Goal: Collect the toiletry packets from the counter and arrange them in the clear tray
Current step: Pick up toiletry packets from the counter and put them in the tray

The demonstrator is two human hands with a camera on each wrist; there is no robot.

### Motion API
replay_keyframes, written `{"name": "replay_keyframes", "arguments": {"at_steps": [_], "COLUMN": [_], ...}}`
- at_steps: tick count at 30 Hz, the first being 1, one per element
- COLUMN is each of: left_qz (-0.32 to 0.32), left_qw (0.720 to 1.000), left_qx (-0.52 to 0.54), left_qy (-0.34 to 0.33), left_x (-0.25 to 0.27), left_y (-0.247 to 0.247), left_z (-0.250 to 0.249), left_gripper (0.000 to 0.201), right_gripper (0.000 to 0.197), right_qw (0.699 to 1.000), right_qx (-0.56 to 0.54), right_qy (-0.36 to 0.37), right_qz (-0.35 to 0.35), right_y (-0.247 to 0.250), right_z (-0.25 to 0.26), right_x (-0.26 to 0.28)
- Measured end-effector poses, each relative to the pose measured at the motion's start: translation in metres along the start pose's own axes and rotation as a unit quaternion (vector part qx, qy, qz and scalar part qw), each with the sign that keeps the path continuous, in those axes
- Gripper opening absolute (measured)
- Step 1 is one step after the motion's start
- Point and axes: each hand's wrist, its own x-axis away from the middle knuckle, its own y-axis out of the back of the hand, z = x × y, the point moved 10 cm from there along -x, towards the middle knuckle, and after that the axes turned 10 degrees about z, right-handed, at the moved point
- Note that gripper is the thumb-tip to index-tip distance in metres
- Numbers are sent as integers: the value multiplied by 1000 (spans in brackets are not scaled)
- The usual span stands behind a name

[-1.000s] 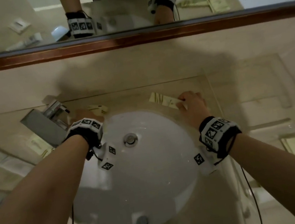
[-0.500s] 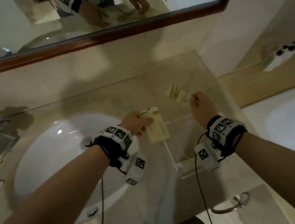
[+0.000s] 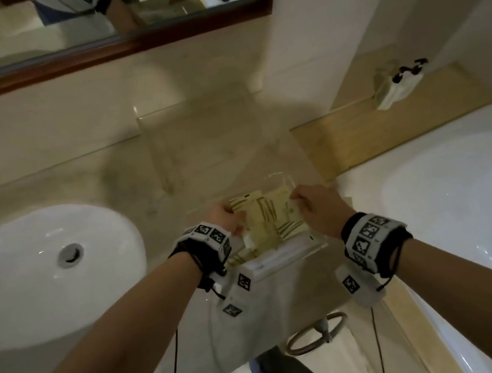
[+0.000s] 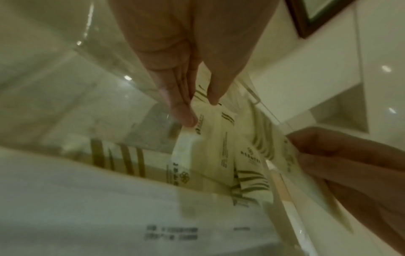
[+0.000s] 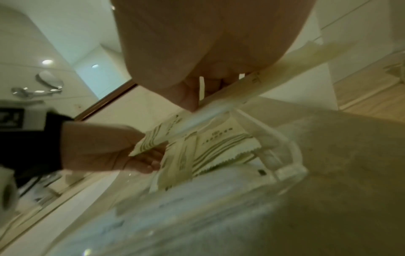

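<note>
The clear tray (image 3: 315,243) sits on the beige counter between the sink and the bathtub. Several cream toiletry packets with green stripes (image 3: 268,223) lie in it. My left hand (image 3: 227,220) is at the tray's left side and pinches a striped packet (image 5: 149,142) just over the pile. My right hand (image 3: 311,208) is at the tray's right side and pinches a long thin packet (image 5: 282,64) by its edge, low above the others. In the left wrist view my left fingertips (image 4: 188,119) touch the packets (image 4: 221,152) inside the tray wall (image 4: 274,175).
A white sink basin (image 3: 50,271) lies left of the tray and a white bathtub (image 3: 468,198) lies right. A long white box (image 3: 279,258) lies along the tray's front. The mirror frame (image 3: 117,45) runs behind. A small white item (image 3: 397,86) sits on the tub ledge.
Both hands lifted packets from behind the sink and carried them right. They are now lowered into the clear tray. The head view has turned right, from the sink to the tray.
</note>
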Motion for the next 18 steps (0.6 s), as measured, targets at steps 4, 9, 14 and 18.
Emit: {"name": "replay_keyframes", "arguments": {"at_steps": [4, 9, 14, 18], "left_qz": [-32, -26, 91, 107], "left_qw": [992, 939, 884, 882], "left_qx": [-118, -344, -458, -455], "left_qy": [-3, -17, 6, -61], "left_x": [8, 16, 21, 22], "left_y": [6, 9, -11, -29], "left_z": [-9, 1, 28, 16], "left_gripper": [33, 27, 25, 32], "right_gripper": [27, 27, 12, 12], "right_qw": [995, 984, 999, 998], "right_qx": [51, 85, 21, 30], "right_qy": [34, 76, 0, -42], "right_qz": [74, 135, 34, 27], "right_y": [-29, -61, -32, -27], "right_z": [14, 41, 31, 16], "right_x": [-1, -12, -21, -21]}}
